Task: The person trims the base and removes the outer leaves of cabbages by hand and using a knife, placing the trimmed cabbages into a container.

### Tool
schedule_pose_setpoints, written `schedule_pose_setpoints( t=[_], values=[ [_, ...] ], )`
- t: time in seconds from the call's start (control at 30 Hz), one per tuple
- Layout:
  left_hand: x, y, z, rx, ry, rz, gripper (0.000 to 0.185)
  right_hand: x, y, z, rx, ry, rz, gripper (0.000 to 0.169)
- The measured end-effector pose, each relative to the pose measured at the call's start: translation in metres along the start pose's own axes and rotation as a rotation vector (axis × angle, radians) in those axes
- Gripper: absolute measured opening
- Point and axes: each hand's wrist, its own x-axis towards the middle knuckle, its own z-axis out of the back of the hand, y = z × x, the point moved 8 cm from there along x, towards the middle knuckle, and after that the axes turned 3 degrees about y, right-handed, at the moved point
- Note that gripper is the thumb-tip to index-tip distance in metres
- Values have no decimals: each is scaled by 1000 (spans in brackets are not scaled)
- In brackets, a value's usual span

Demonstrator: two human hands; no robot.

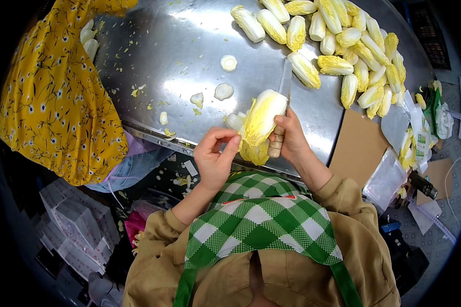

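My right hand (pixel 292 136) grips the wooden handle (pixel 276 144) of a knife, whose flat metal blade (pixel 285 82) points away from me. The same hand's thumb rests against a napa cabbage heart (pixel 267 115), held up over the table's near edge. At the lower left side of this heart, the thumb and forefinger of my left hand (pixel 217 155) pinch its leaf edge. Yellow leaves (pixel 255 153) show beneath the heart, and a pale cabbage piece (pixel 235 121) lies partly hidden behind it. Cut root-end slices (pixel 228 63) (pixel 224 91) lie farther off on the metal.
Many cabbage hearts (pixel 368 57) are heaped at the far right of the steel table (pixel 157 76). Leaf scraps (pixel 138 90) dot its left half. A person in a yellow floral garment (pixel 57 99) stands at left. Cardboard (pixel 359 147) and plastic bags (pixel 384 178) lie at right.
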Motion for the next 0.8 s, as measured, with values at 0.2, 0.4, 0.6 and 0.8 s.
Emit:
schedule_pose_setpoints(
  t=[0.2, 0.4, 0.6, 0.8],
  values=[
    [10, 50, 28, -222, -194, 321, 13, 4, 14, 13, 142, 36, 28, 50],
    [21, 27, -14, 83, 210, 69, 60, 7, 33, -9, -520, -1, 282, 60],
    [22, 56, -24, -665, 109, 548, 87, -6, 32, -52, -432, 101, 60, 41],
    [18, 58, -30, -719, 202, 566, 76, 0, 41, -58, -956, 99, 427, 47]
  ],
)
